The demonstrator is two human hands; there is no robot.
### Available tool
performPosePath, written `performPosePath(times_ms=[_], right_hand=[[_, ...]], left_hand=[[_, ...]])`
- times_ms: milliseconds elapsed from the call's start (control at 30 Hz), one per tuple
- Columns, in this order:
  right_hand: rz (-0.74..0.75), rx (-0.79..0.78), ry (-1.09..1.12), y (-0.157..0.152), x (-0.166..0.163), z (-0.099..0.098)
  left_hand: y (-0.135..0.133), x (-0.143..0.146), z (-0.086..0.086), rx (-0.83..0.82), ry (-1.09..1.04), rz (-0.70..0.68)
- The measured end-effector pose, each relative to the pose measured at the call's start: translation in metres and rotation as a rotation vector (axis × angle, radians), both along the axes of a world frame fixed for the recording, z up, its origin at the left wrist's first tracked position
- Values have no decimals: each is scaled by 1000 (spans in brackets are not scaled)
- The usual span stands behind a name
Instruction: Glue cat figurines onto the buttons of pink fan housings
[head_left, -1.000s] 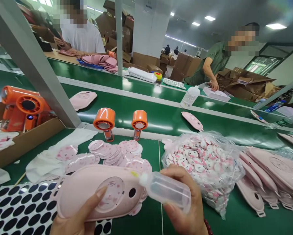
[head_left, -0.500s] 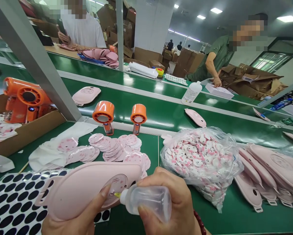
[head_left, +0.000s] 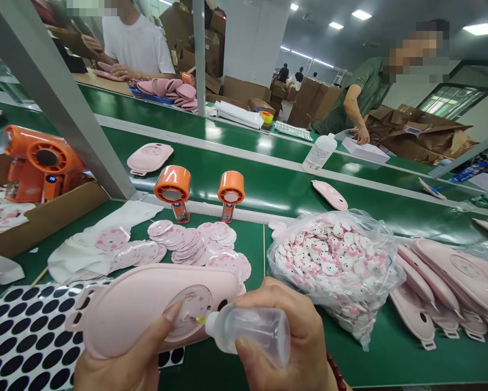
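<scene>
1. Containers, near: a clear plastic bag lies on the green conveyor bench, filled with round white-and-pink printed discs. It sits just right of the right-hand grip.
2. Containers, left: a cardboard box holds an orange handheld fan and a layer of pink printed discs.
3. Containers, far: a blue tray on the far bench carries pink casings.
4. Right-hand grip: fingers and thumb are closed around a clear squeeze bottle, which is tilted down and to the left. Its yellow tip meets the lower edge of a round printed label. The fluid level cannot be read.
5. Left-hand grip: clamped on a pink plastic casing, held nearly flat, with the thumb across its face beside the label. The casing lies between the two grips, directly against the left one.
6. Bench items: a sheet of black round stickers lies under the casing's left end. Loose printed discs lie beyond it, and two upright orange fan heads stand past them. Stacked pink casings lie at right.
7. Nearby: a co-worker's hand rests on a white box.
</scene>
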State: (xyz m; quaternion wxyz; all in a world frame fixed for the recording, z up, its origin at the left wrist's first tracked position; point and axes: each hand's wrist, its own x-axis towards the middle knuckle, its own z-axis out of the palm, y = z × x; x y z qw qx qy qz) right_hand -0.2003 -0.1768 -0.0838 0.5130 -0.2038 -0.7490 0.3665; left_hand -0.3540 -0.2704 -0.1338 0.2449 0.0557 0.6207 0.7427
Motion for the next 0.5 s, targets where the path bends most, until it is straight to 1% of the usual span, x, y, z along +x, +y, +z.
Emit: performPosePath(times_ms=[133,200,233,300,400,433,500], right_hand=[[0,-66,2,-1,0,-1],[-12,-99,22,-1,0,-6],[-17,-140,47,0,1,-9],[6,-304,109,2,3,-17],[78,-586,188,12,7,-26],[93,-645,198,17,8,-27],[77,-691,193,30,8,-28]], left_hand=[[5,1,9,-10,-112,-17],[8,1,13,-8,-189,-30],[9,1,15,-7,-212,-40],[11,-1,17,-8,-242,-56],[11,-5,15,-55,-306,-36],[9,-7,13,-72,-321,-29],[6,-12,7,-121,-316,-34]])
